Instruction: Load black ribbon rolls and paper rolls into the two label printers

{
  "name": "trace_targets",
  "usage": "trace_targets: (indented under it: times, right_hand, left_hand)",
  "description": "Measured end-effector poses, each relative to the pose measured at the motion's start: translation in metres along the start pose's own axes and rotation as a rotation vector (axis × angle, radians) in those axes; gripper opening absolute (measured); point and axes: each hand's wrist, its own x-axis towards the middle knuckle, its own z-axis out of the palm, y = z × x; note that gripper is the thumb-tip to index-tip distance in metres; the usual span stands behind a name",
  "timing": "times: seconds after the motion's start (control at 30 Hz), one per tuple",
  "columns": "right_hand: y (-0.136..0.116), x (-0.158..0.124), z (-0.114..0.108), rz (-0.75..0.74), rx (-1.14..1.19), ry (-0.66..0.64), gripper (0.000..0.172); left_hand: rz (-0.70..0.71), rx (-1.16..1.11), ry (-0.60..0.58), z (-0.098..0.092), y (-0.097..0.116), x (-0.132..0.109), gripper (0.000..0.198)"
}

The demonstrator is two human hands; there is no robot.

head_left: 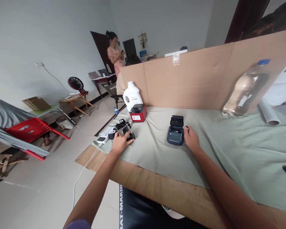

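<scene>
Indoors: pale walls (54,38), device (175,138) on cloth (152,149).

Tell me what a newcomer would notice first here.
Probably the big clear bottle with a blue cap, at the right before the cardboard panel. Next, the dark device, lid up, beside the right hand, and the red-and-black box before the white jug.

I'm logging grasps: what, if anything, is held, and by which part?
Whether anything is held cannot be told: the left hand touches a small black object; the right hand is beside a dark device.
</scene>
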Motion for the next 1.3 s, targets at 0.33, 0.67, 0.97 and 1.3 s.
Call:
trace_targets:
  times: [0.33, 0.67, 0.97, 1.3]
  right_hand:
    - [0.003, 0.002, 0.002, -0.019, -0.009, 0.012, 0.055]
    - [0.004, 0.002, 0.003, -0.019, -0.01, 0.021, 0.055]
    - [0.002, 0.0, 0.001, -0.043, 0.04, 0.022, 0.055]
    - [-0.069, -0.01, -0.023, -0.284, 0.331, -0.118, 0.034]
  left_hand:
    - [-0.111, -0.125, 0.025, -0.021, -0.001, -0.001, 0.05]
    - [-0.434, -0.416, -0.108, -0.003, -0.04, 0.091, 0.048]
    - [-0.406, -0.731, 0.054, -0.013, -0.021, 0.106, 0.051]
    - [0.009, -0.99, 0.331, -0.031, 0.151, 0.072, 0.046]
